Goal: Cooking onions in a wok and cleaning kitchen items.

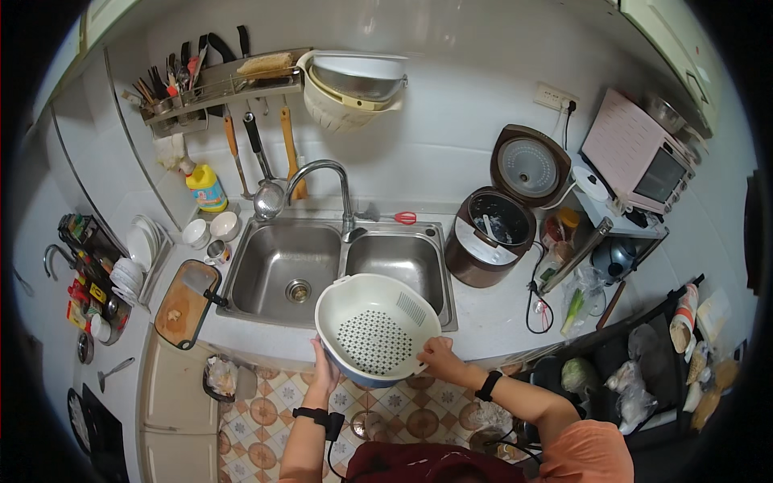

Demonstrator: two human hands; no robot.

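Note:
A white plastic colander [375, 341], nested in a blue outer basin [375, 380], is held between my two hands in front of the sink. Round the left side of the basin wraps my left hand [325, 369]. At the lower right rim, my right hand [444, 361] grips the colander by its edge. Inside, the colander shows only its perforated base. Behind it lies the steel double-bowl sink [273, 262], partly covered by the colander at the right bowl. An arched chrome faucet [345, 193] stands between the bowls.
A wooden cutting board [175, 320] with a cleaver [198, 279] lies left of the sink. To the right stands an uncovered rice cooker [483, 253] with a trailing cord. Hanging utensils and stacked colanders [344, 108] occupy the wall. A trash bin [221, 380] is below the counter.

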